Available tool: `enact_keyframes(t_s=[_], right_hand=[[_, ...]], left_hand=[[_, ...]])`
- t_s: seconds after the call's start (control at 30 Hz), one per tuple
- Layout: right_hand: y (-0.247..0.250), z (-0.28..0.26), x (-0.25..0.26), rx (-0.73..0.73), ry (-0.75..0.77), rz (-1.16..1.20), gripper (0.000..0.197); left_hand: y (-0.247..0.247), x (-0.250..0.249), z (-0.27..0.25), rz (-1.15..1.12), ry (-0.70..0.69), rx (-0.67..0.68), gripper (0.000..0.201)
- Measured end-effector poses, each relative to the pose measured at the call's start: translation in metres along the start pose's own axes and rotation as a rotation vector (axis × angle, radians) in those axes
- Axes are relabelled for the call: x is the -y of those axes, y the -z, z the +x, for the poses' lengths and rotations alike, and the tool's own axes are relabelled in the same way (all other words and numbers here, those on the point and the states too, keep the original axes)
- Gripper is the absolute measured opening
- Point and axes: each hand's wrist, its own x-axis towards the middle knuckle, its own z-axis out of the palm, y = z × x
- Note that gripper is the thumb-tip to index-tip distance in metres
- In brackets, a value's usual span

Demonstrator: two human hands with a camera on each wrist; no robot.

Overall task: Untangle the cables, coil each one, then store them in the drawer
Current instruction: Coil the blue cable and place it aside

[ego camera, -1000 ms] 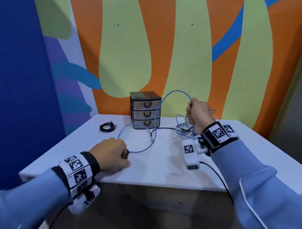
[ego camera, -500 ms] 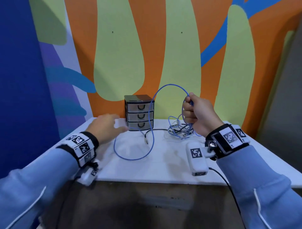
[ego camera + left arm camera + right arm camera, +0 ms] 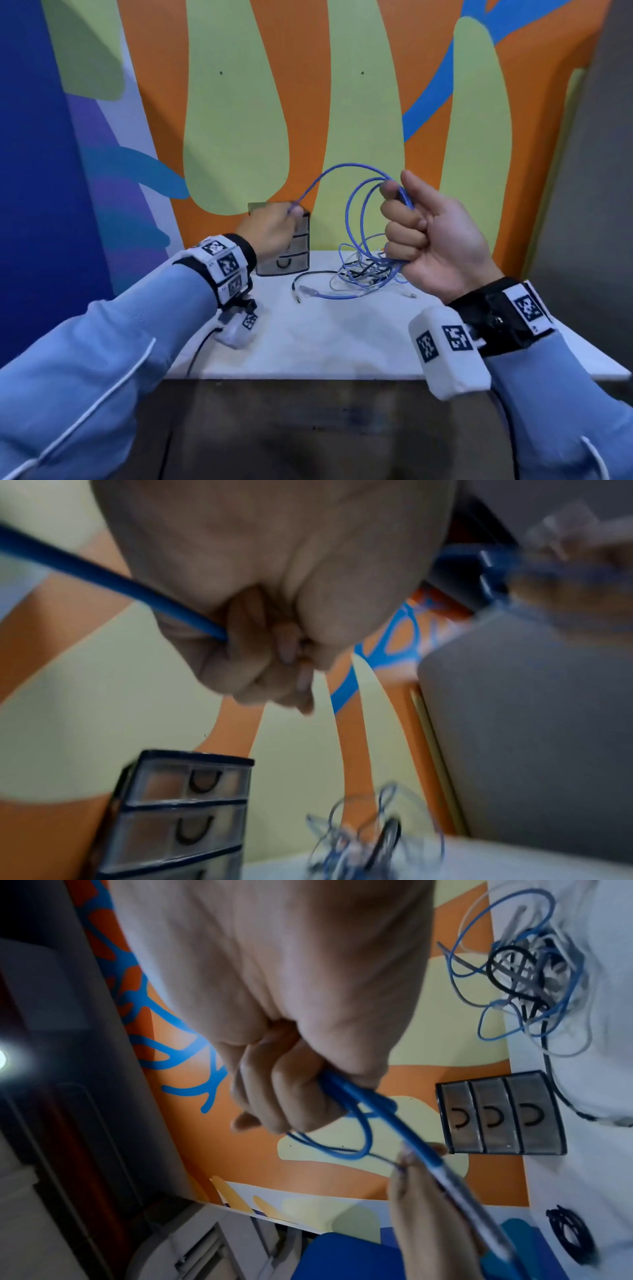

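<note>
Coiling step: our right hand [image 3: 435, 236] grips blue cable [image 3: 356, 205] loops, left hand [image 3: 270, 229] fingers pinch its free run. Next: feed another loop across.

Text: none legible in any view.
Wrist bands [image 3: 224, 263]: black-white square code tags only, no words.

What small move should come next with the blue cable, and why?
Probably bring the left hand across to lay its stretch of blue cable into the right hand as another loop: the right grip already gathers loops, while the rest trails into the tangle.
</note>
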Motion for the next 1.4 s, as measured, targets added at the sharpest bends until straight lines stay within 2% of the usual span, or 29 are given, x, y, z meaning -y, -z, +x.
enact_keyframes(t_s=[0.07,0.13,0.2,0.33,0.43,0.57,0.67,0.73,0.8,0.87,0.93,1.03,1.13,1.27,1.33,1.4], right_hand=[[-0.007,0.002,-0.003,0.042,0.045,0.02,0.038],[-0.01,0.009,-0.009,0.041,0.109,0.05,0.041],[-0.009,0.016,-0.017,-0.008,0.162,0.075,0.044],[-0.005,0.019,-0.032,-0.141,0.249,0.042,0.044],[-0.009,0.019,-0.041,-0.212,0.286,-0.154,0.041],[-0.019,0.017,-0.054,-0.18,0.27,-0.386,0.035],[-0.021,0.013,-0.061,-0.182,0.252,-0.663,0.032],[-0.019,0.01,-0.063,-0.204,0.238,-0.833,0.033],[-0.021,0.009,-0.062,-0.19,0.204,-0.909,0.033],[-0.024,0.006,-0.057,-0.162,0.149,-0.899,0.032],[-0.022,-0.001,-0.05,-0.152,0.103,-0.869,0.031],[-0.011,-0.016,-0.043,-0.073,0.022,-0.796,0.034],[-0.002,-0.03,-0.044,0.062,-0.088,-0.602,0.04],[-0.004,-0.037,-0.051,0.124,-0.085,-0.266,0.038],[-0.009,-0.036,-0.056,0.096,-0.037,-0.202,0.041],[-0.016,-0.035,-0.062,0.023,0.047,-0.151,0.043]], left_hand=[[-0.009,-0.001,-0.009,0.242,-0.039,0.175,0.038],[-0.023,-0.005,-0.021,0.398,-0.075,0.315,0.041],[-0.034,-0.011,-0.036,0.504,-0.111,0.377,0.038],[-0.035,-0.025,-0.07,0.584,-0.21,0.36,0.034],[-0.022,-0.033,-0.088,0.544,-0.251,0.366,0.037],[-0.005,-0.048,-0.102,0.557,-0.389,0.27,0.034],[0.011,-0.055,-0.104,0.549,-0.51,0.147,0.027],[0.02,-0.056,-0.102,0.411,-0.565,0.135,0.023],[0.024,-0.058,-0.102,0.143,-0.569,0.204,0.019],[0.026,-0.06,-0.103,-0.067,-0.561,0.214,0.018],[0.031,-0.056,-0.104,-0.265,-0.498,0.157,0.018],[0.036,-0.036,-0.095,-0.454,-0.348,-0.003,0.022],[0.031,-0.019,-0.087,-0.549,-0.281,-0.166,0.027],[-0.001,-0.002,-0.083,-0.547,-0.207,-0.269,0.034],[-0.023,0.0,-0.09,-0.449,-0.198,-0.242,0.034],[-0.045,-0.001,-0.099,-0.353,-0.162,-0.147,0.025]])
